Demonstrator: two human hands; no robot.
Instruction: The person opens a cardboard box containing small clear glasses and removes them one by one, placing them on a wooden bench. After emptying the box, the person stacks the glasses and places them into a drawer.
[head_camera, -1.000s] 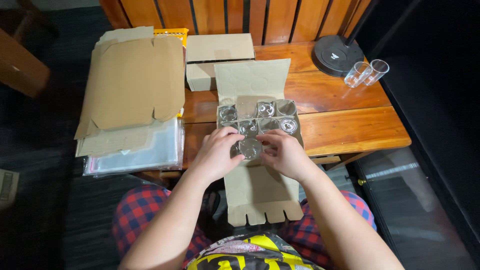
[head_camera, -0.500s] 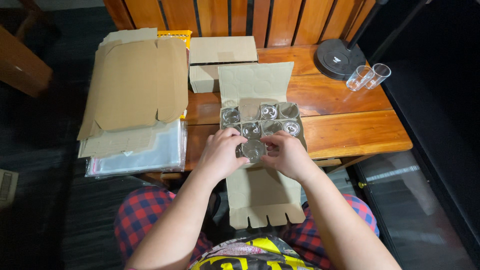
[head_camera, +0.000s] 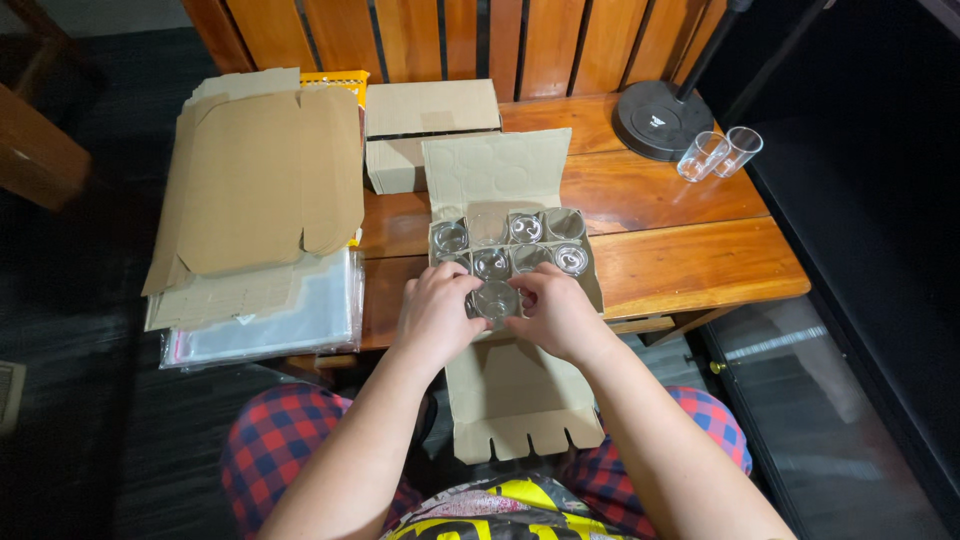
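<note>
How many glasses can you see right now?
8. Five sit in the box. One is between both hands. Two stand at the table's right. Hands may hide more.

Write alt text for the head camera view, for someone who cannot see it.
Seen from above, a seated person's left hand and right hand together hold a clear glass over an open cardboard box of glasses on a wooden table. Flattened cardboard lies at left; two loose glasses stand at right.
</note>
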